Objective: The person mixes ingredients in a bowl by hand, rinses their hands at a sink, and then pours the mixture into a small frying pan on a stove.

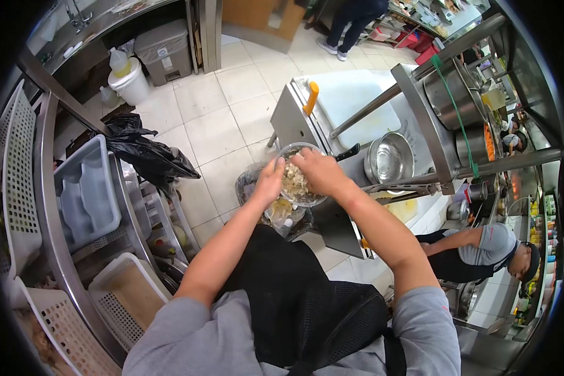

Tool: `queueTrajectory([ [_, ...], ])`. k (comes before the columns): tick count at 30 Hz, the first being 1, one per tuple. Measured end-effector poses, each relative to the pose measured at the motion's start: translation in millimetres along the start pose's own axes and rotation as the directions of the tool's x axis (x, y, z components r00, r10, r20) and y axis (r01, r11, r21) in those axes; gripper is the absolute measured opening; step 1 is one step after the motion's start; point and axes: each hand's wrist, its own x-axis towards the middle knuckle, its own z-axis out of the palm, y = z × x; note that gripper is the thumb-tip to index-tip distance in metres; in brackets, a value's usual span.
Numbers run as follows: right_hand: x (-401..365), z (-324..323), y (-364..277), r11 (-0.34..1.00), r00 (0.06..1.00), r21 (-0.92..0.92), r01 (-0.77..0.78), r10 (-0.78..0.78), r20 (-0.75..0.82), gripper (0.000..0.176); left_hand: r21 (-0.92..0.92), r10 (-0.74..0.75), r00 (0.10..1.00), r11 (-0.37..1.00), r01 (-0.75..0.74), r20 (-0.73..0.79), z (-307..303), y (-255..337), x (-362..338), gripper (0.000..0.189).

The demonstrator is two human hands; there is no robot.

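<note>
In front of my apron, a clear round bowl (310,200) holds a pale, chopped food mixture (294,181). My left hand (270,180) grips the bowl's left side, thumb near the rim. My right hand (320,172) reaches over the right side, its fingers curled into the mixture; the fingertips are partly hidden. Below the bowl is a bin lined with a clear plastic bag (247,182), with scraps and a small white item in it. Just right of my right hand, a black-handled knife (348,152) lies by the counter edge.
A shiny metal bowl (390,158) and a white cutting board (363,113) sit on the right counter, beside an orange handle (311,98). Racks with plastic trays (89,194) line my left, near a black bag (147,153). A co-worker (482,250) stands at the right.
</note>
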Motion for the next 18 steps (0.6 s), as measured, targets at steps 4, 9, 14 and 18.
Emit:
queueTrajectory([
  [4,-5,12,-3,0.986,0.958,0.163,0.044,0.004,-0.286,0.068,-0.106,-0.063,0.992,0.993,0.051,-0.112,8,3,2,0.054],
  [9,-8,0,3,0.935,0.968,0.355,0.015,0.075,-0.238,0.081,-0.065,0.119,0.961,0.988,-0.139,-0.249,1,-2,5,0.052],
  [14,15,46,-1,0.823,0.895,0.522,-0.226,0.386,-0.221,0.094,0.107,0.201,0.959,0.977,-0.182,-0.201,16,-3,-6,0.053],
  [18,9,32,-6,0.751,0.932,0.604,-0.268,0.36,-0.035,0.084,0.094,0.137,0.955,0.989,-0.116,-0.261,7,-9,-6,0.052],
])
